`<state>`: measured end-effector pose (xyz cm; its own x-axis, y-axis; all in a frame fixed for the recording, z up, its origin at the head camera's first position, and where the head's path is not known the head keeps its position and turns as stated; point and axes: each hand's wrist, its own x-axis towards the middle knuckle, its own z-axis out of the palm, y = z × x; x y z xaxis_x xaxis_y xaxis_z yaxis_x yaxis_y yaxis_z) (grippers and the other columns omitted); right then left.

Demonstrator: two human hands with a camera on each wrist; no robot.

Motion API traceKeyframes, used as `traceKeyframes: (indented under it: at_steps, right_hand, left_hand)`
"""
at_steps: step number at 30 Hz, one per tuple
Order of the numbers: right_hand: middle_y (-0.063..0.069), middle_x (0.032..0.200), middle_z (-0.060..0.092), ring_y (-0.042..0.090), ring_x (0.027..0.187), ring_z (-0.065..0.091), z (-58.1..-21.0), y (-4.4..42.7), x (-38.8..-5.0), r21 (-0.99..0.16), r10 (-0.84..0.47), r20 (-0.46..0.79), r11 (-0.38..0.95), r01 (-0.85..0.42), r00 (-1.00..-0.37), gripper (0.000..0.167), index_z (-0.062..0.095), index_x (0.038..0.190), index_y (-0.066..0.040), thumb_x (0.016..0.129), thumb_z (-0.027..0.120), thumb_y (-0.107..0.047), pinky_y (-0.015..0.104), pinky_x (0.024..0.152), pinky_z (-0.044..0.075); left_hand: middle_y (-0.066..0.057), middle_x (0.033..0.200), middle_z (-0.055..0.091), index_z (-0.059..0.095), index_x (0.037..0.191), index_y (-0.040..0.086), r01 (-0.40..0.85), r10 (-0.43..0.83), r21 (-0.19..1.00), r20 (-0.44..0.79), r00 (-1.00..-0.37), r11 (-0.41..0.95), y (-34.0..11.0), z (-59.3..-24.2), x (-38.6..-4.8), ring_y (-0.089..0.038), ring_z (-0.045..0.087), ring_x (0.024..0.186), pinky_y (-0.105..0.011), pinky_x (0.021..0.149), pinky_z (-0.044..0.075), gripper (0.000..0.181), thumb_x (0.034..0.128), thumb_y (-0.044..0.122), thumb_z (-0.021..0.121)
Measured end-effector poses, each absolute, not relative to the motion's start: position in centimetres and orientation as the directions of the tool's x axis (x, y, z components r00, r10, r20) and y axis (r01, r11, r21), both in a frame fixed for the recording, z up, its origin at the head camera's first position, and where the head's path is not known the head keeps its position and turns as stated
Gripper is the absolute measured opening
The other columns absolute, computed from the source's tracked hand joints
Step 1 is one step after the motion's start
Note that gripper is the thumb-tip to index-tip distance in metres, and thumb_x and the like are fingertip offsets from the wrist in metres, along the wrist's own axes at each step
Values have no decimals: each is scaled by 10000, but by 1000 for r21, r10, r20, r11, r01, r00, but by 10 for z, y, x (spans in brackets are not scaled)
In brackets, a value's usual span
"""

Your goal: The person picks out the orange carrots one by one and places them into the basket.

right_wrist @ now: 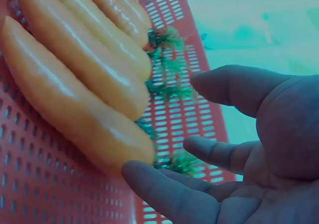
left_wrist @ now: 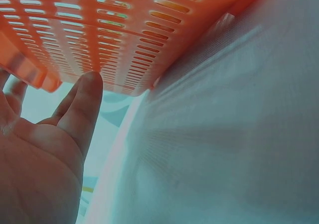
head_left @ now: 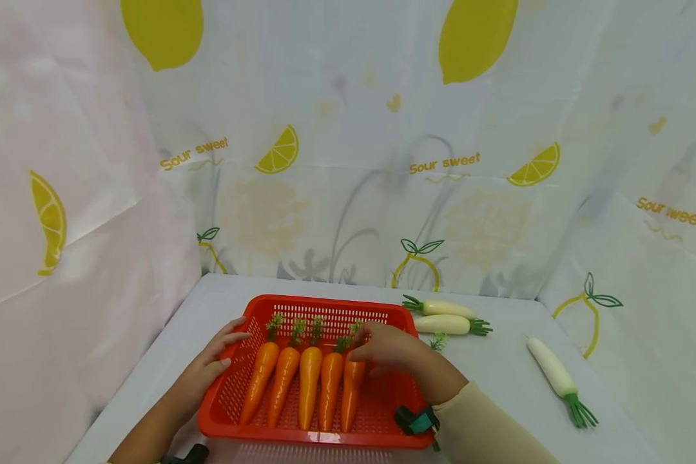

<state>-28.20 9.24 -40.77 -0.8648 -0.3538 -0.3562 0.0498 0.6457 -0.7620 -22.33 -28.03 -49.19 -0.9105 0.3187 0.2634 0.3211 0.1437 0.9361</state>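
A red plastic basket [head_left: 255, 435] with slotted walls holds several orange carrots [head_left: 309, 386] side by side, their leafy green tops toward the far wall. At the basket's left rim my left hand [head_left: 205, 368] grips, fingers over the edge; in the left wrist view its thumb [left_wrist: 89, 92] lies against the outer wall. My right hand [head_left: 390, 348] is inside the basket by the top of the rightmost carrot [head_left: 352, 394]. In the right wrist view its fingers are spread, one fingertip [right_wrist: 137, 171] at that carrot's thick end; contact cannot be told.
Two white radishes [head_left: 443, 324] lie behind the basket's right corner, and another radish [head_left: 551, 367] lies farther right on the white tabletop [head_left: 499, 386]. A leafy sprig [head_left: 439, 341] shows beyond the right wall, partly hidden by my arm. Lemon-print cloth [head_left: 348, 148] hangs around the table.
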Motion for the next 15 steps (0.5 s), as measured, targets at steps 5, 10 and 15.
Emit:
traceKeyframes:
  at_steps: [5, 10, 15]
  right_hand:
    - [84, 1128, 647, 274, 935, 673, -397, 99, -277, -788, -362, -321, 615, 35, -875, 320, 643, 1145, -59, 899, 803, -186, 441, 775, 635]
    - [85, 1171, 647, 267, 1018, 681, -389, 103, -271, -817, -381, -322, 574, 51, -867, 371, 635, 1206, -57, 905, 799, -198, 442, 818, 635]
    - [124, 1220, 648, 326, 1111, 689, -387, 111, -265, -872, -435, -314, 484, 76, -844, 452, 587, 1286, -19, 923, 786, -201, 498, 910, 610]
  left_hand:
    - [-93, 1742, 133, 473, 1498, 12, 332, 318, 931, 271, -909, 154, -280, -492, -224, 171, 215, 1437, -151, 1036, 427, 437, 1081, 127, 412]
    - [-100, 1743, 121, 464, 1497, -2, 326, 319, 934, 269, -909, 143, -280, -490, -223, 174, 225, 1434, -166, 1024, 453, 437, 1079, 112, 405]
    - [-71, 1745, 127, 455, 1501, -4, 321, 320, 937, 263, -910, 140, -279, -491, -222, 177, 228, 1431, -172, 1017, 463, 441, 1080, 117, 405]
